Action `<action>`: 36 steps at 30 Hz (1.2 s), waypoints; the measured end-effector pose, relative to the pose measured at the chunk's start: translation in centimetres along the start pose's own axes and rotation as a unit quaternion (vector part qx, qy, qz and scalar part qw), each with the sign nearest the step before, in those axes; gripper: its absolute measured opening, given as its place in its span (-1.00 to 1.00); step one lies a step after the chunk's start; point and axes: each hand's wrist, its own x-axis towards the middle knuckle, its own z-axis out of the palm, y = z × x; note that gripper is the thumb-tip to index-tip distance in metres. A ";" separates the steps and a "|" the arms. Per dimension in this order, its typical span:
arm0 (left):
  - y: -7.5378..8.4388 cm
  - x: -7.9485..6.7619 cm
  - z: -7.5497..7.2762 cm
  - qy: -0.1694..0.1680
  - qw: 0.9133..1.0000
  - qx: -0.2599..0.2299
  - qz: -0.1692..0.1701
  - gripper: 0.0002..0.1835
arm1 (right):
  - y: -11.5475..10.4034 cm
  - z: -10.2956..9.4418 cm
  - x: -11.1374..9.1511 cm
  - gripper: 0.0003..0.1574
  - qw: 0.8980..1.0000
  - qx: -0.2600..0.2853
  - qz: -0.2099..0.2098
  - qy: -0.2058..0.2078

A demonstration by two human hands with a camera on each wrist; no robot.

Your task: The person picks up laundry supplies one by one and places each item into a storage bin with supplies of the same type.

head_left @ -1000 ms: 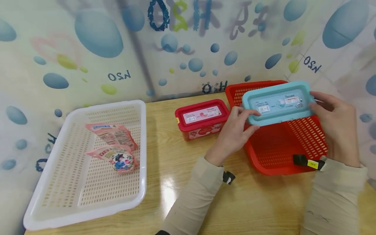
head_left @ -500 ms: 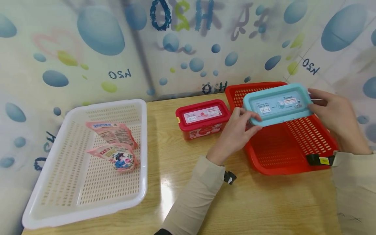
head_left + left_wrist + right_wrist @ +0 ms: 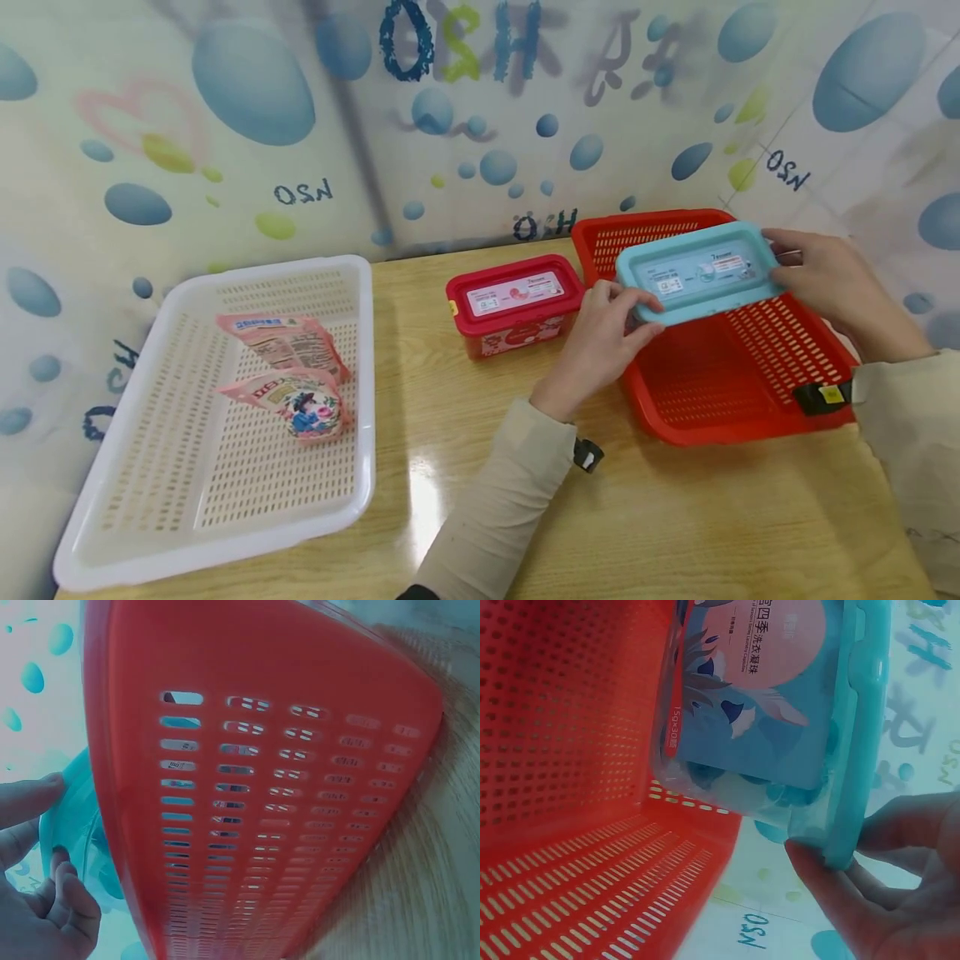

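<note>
A clear box of laundry capsules with a light-blue lid (image 3: pixel 697 273) is held over the red basket (image 3: pixel 712 392). My left hand (image 3: pixel 603 333) pinches the left end of its lid between thumb and fingers. At the right end, my right hand (image 3: pixel 817 271) grips the lid edge. The right wrist view shows the printed front of the capsule box (image 3: pixel 757 690) and, inside, blue capsules, with the red basket wall (image 3: pixel 562 712) beside it. In the left wrist view, the slotted outer wall of the basket (image 3: pixel 247 787) hides most of the box.
A second box with a dark-red lid (image 3: pixel 517 296) stands on the wooden table (image 3: pixel 420 375), left of the red basket. Further left is a white basket (image 3: pixel 150 400) holding pink pouches (image 3: pixel 300 404). A printed curtain (image 3: pixel 300 83) hangs behind.
The light-blue-lidded box has shifted slightly down and left over the red basket. My right forearm has swung outward to the right, while both hands keep hold of the lid ends.
</note>
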 end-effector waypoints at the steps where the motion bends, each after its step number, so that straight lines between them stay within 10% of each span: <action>1: -0.1 0.0 0.0 0.000 1.000 0.005 -0.001 -0.75 | 0.0 0.1 0.1 -0.24 1.000 -0.002 -0.001 -0.004; 36: -1.5 0.4 1.5 -0.013 0.986 0.165 -0.002 -0.40 | 2.6 0.8 2.0 -0.04 0.994 0.002 0.027 -0.109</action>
